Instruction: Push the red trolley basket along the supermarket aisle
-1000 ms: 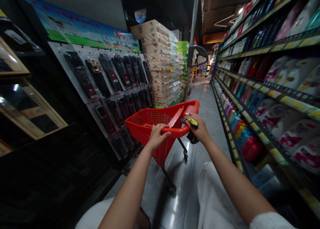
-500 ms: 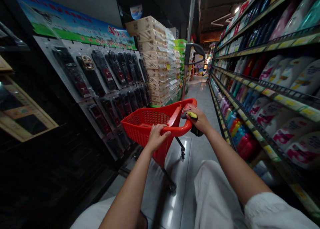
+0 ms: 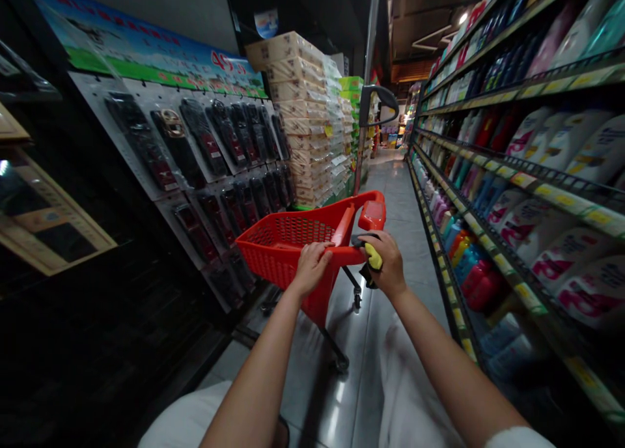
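Note:
A red shopping cart (image 3: 288,239) with a perforated basket stands on the grey floor in front of me, its inside showing no goods. My left hand (image 3: 313,267) is wrapped over the near rim of its handle, the thumb lying along the top. At the handle's right corner, my right hand (image 3: 385,260) is closed round a small yellow and black object (image 3: 374,257), held against the red bar. What that object is, I cannot make out. Beyond my right hand, the handle's red block (image 3: 372,213) shows uncovered.
Belts in packages (image 3: 209,135) hang on a rack at the left. Behind the cart rise stacked cartons (image 3: 300,122) and a post with a black handle (image 3: 383,106). Shelves of bottles (image 3: 547,187) line the right side. A tiled aisle (image 3: 390,174) runs ahead.
My right hand has slid back toward me along the handle with the yellow and black object, uncovering the red block. My left hand has shifted slightly right on the rim.

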